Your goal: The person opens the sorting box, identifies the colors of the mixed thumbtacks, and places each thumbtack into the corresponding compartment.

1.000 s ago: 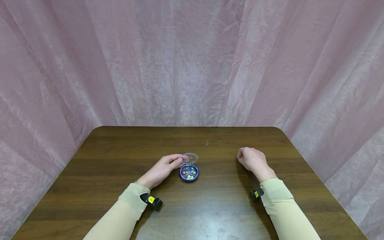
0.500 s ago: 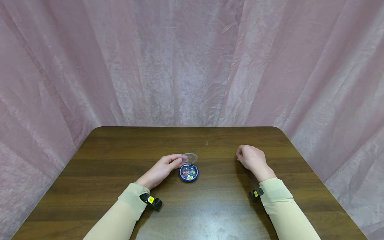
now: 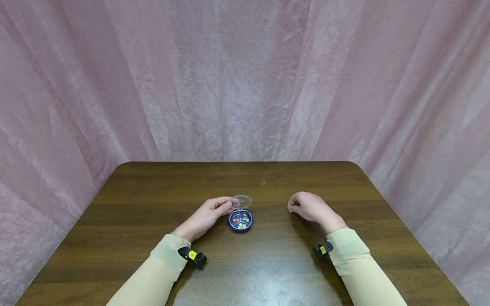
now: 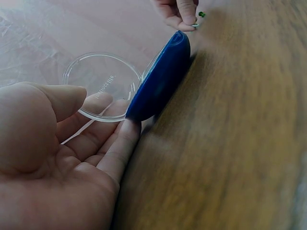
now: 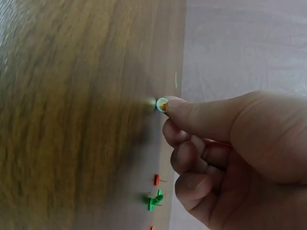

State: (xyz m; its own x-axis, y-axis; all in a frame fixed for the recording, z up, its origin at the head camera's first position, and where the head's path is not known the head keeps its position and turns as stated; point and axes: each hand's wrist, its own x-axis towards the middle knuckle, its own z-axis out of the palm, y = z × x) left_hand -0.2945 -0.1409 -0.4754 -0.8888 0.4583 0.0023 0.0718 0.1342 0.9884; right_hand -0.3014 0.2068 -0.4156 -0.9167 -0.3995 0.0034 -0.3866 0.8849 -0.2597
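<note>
A round blue pill case [image 3: 240, 230] lies on the table with its clear lid [image 3: 242, 200] raised. Small orange, green and pale yellow-green pieces sit in its three compartments. My left hand [image 3: 202, 217] holds the lid's left edge between thumb and fingers, and one finger touches the blue base [image 4: 160, 79]. To the right of the case, my right hand [image 3: 311, 207] pinches a small pale-rimmed thumbtack [image 5: 162, 105] with a gold middle between thumb and forefinger, just above the table. Its pin cannot be made out.
Green thumbtacks [image 5: 155, 200] and a red thumbtack [image 5: 157, 179] lie on the table beyond my right hand, hidden from the head view. Another red bit [image 5: 152, 228] shows at the frame edge. A pink curtain [image 3: 245, 85] hangs behind the wooden table [image 3: 183, 174].
My right hand has shifted left and slightly nearer the case, and a small piece now shows at its fingertips. My left hand and the case have stayed put.
</note>
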